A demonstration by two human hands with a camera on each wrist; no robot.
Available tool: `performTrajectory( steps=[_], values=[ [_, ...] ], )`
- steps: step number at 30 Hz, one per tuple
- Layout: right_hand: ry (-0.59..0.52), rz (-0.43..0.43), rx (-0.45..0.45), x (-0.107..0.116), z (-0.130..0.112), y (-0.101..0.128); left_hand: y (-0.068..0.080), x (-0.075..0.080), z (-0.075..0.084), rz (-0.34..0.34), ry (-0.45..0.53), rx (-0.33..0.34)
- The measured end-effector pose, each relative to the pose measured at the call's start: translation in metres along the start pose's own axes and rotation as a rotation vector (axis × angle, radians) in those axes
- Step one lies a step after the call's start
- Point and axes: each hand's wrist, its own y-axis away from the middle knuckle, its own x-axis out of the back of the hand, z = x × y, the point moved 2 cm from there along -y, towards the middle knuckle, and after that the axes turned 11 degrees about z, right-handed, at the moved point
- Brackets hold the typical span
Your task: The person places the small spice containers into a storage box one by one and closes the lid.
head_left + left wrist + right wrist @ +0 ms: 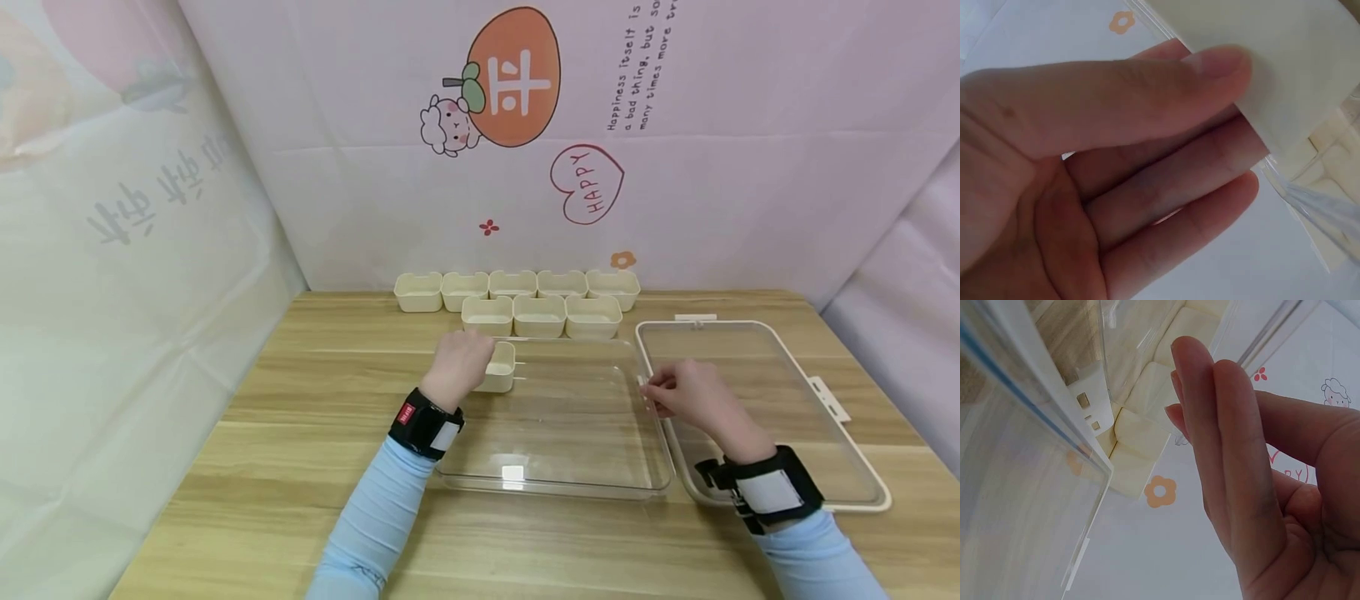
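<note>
My left hand pinches a small cream cup at the far left corner of a clear plastic bin. In the left wrist view, the thumb lies along the wall of the cream cup, with other fingers behind it; the cup's base is hidden. My right hand is at the bin's right side and holds its rim between thumb and fingers. The right wrist view shows the clear wall of the bin running behind the fingers.
Several more cream cups stand in two rows behind the bin, near the fabric backdrop. A clear lid with a white frame and side clips lies to the right on the wooden table, partly under my right forearm.
</note>
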Motion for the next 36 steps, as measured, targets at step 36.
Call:
performTrajectory(
  steps=[36],
  values=[
    [0.045,0.005,0.019,0.0011,0.0004,-0.0006,0.0018,-0.0005,-0.0085,-0.140,0.078,0.114]
  ],
)
